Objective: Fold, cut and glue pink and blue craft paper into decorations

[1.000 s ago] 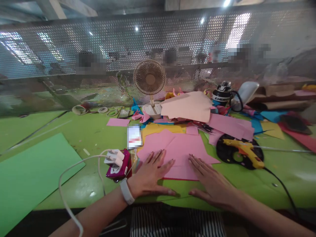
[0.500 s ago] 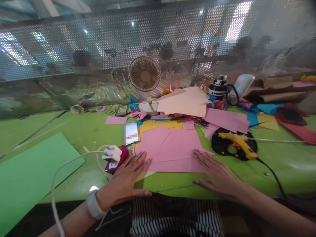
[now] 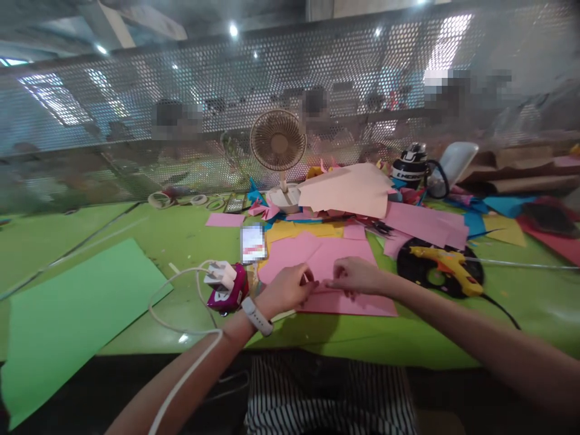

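Note:
A pink paper sheet (image 3: pixel 362 305) lies on the green table in front of me, with a line across its lower part. Over its middle, my left hand (image 3: pixel 290 287) is curled, thumb and fingers drawn together at the paper. My right hand (image 3: pixel 360 278) faces it from the right, also curled, its fingertips on the paper close to the left ones. The fingers partly hide the spot where they meet the paper. Left of my hands stands a purple power socket (image 3: pixel 231 293) holding white plugs, and a phone (image 3: pixel 252 243) lies above it.
A yellow glue gun (image 3: pixel 448 266) rests on a black spool (image 3: pixel 410 266) at right. Behind are a small fan (image 3: pixel 278 142), a peach sheet (image 3: pixel 348 190), paper scraps and a bottle (image 3: pixel 409 166). Green card (image 3: pixel 86 314) lies left; a white cable (image 3: pixel 181 386) crosses my left forearm.
Both hands, flat and spread at the sides of the pink paper before, have moved inward and curled their fingers together over its middle. The view has shifted slightly.

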A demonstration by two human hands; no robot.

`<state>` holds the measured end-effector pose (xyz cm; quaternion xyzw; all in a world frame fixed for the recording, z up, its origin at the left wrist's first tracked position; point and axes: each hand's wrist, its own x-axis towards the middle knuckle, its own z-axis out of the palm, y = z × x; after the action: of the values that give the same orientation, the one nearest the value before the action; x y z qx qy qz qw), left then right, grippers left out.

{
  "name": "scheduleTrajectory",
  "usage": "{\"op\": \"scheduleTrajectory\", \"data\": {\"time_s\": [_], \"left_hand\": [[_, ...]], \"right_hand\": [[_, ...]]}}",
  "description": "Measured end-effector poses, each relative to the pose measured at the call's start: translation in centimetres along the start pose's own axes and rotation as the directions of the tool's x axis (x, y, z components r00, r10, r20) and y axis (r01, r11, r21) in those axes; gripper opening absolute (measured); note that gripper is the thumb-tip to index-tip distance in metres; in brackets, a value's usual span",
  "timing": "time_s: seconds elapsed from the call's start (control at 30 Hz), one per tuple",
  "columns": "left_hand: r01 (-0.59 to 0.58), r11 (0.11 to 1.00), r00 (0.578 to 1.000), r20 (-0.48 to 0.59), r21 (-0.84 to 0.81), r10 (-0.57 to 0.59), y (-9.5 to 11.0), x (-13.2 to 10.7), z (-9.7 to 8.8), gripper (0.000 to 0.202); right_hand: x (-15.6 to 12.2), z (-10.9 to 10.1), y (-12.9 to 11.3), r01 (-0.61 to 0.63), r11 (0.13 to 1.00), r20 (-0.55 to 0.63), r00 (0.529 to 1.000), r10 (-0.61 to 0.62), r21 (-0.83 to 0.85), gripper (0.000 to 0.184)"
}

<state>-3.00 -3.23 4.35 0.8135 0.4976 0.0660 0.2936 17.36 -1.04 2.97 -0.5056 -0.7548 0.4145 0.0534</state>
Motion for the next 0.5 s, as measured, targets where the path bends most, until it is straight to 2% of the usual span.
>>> {"op": "scheduleTrajectory", "data": {"time_s": [0.07,0.13,0.3,0.5], "left_hand": [[0.024,1.000,0.999,0.047,0.019,-0.025,-0.6,0.8,0.2,0.020],[0.026,0.999,0.998,0.054,0.044,-0.029,-1.2,1.3,0.4,0.015],[0.022,0.998,0.997,0.070,0.059,-0.026,-1.8,1.6,0.7,0.023],[0.013,0.997,0.999,0.034,0.078,-0.015,-1.1,1.6,1.0,0.038]], "right_hand": [[1.8,0.7,-0.3,-0.109,0.985,0.195,0.977,0.082,0.133,0.027],[2.9,1.2,-0.3,-0.154,0.975,0.283,0.954,0.104,0.158,0.026],[2.9,0.8,0.9,-0.197,0.966,0.343,0.930,0.131,0.166,0.032],[0.4,-1.6,4.3,-0.244,0.962,0.319,0.927,0.195,0.122,0.041]]}}
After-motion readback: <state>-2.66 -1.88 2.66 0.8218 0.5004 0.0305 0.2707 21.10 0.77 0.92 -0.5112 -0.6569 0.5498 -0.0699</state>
